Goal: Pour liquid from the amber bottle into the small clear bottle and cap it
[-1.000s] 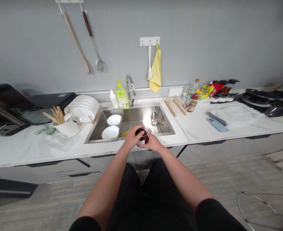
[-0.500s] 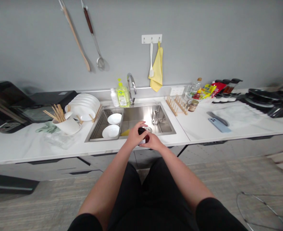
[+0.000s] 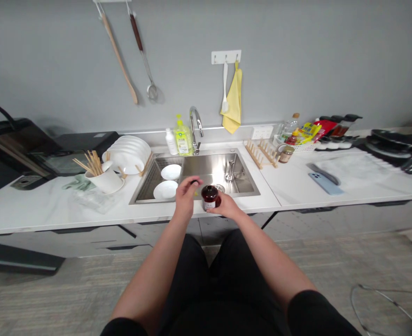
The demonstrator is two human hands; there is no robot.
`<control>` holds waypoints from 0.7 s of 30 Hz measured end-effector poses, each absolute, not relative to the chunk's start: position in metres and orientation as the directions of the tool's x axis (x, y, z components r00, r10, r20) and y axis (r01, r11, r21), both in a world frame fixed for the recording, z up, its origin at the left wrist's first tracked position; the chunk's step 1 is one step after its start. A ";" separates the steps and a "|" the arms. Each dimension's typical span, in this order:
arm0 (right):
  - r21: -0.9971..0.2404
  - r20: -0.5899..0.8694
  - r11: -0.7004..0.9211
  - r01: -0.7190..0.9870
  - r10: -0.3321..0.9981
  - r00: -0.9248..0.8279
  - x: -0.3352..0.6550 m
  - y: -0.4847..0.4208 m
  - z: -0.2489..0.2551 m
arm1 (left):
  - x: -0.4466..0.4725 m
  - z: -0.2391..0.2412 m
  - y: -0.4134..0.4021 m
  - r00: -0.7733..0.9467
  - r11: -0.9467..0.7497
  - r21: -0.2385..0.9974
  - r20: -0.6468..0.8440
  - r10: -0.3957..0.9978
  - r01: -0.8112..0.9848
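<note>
My right hand (image 3: 224,206) grips a small glass jar (image 3: 211,197) of dark red contents, with a dark domed lid and a white label, above the front rim of the steel sink (image 3: 212,168). My left hand (image 3: 187,195) hangs apart from the jar, to its left, with curled fingers over the sink. A tiny dark spot shows at its fingertips, too small to tell what it is. A yellow sponge (image 3: 195,192) lies mostly hidden behind that hand.
A wire rack (image 3: 150,182) in the sink's left side holds white bowls (image 3: 165,190). Behind stand a chrome faucet (image 3: 196,130) and a green soap bottle (image 3: 183,139). A white mug of chopsticks (image 3: 105,180) and stacked plates (image 3: 129,155) are left; a phone (image 3: 325,183) lies right.
My left hand has lifted off the top of the jar and moved left, uncovering the dark lid. The right hand still holds the jar. The whole view has shifted slightly.
</note>
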State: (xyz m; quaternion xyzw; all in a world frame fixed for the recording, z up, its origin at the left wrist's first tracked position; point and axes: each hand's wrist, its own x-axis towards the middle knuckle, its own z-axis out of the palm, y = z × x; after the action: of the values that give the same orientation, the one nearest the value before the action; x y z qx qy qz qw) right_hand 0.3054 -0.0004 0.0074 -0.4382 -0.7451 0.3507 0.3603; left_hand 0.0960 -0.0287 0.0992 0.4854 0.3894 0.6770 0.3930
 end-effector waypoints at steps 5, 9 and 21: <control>-0.840 0.238 0.373 0.394 0.906 -0.349 0.305 -0.001 0.007 | 0.060 0.087 -0.052 -0.156 -0.185 0.886 0.129 0.979 -0.424; -0.840 0.240 0.374 0.392 0.906 -0.350 0.303 -0.002 0.008 | 0.045 0.077 -0.065 -0.062 -0.079 0.931 0.061 0.996 -0.356; -0.767 0.239 0.385 0.513 0.914 -0.328 0.295 -0.004 0.010 | 0.060 0.079 -0.044 -0.017 -0.171 0.959 0.180 0.984 0.224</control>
State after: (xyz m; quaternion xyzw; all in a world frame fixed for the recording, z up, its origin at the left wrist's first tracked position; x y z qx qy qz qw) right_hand 0.2946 -0.0045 0.0100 -0.4695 -0.7597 0.2951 0.3396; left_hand 0.0603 -0.0443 0.0786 0.5856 0.5157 0.4927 0.3852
